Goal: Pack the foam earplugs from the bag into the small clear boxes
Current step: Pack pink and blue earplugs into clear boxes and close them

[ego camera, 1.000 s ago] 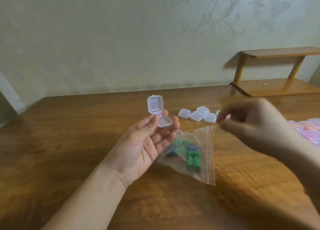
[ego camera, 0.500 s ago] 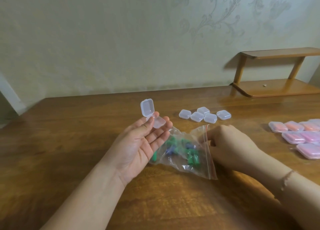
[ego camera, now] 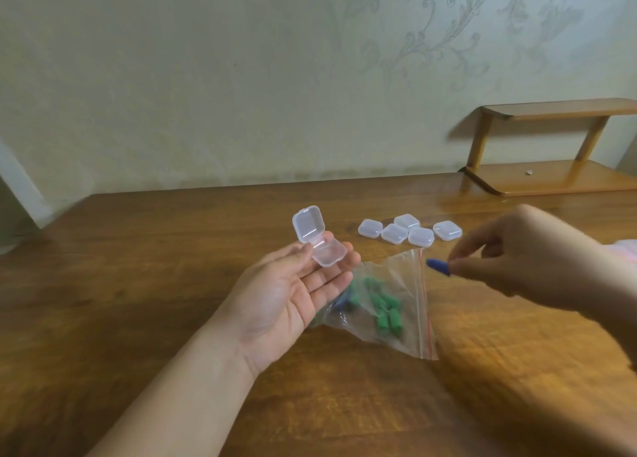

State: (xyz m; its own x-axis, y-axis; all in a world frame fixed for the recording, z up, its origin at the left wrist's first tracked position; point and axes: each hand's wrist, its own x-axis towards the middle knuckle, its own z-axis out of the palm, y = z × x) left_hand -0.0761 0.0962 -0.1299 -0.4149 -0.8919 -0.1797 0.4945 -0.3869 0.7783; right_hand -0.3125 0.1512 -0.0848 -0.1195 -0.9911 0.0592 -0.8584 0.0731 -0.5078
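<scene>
One blue earplug [ego camera: 438,267] sits pinched in the right hand's [ego camera: 531,253] grip, just right of the bag's [ego camera: 396,305] red-striped mouth and well right of the open box [ego camera: 319,237]. It is a small, rounded, dark-blue cone, tip pointing left. The left hand [ego camera: 293,294] lies palm up, its grip loose, the box resting on its fingertips with the lid raised. Green and blue plugs remain in the bag on the surface [ego camera: 138,284]. Five shut boxes [ego camera: 410,230] lie farther back.
</scene>
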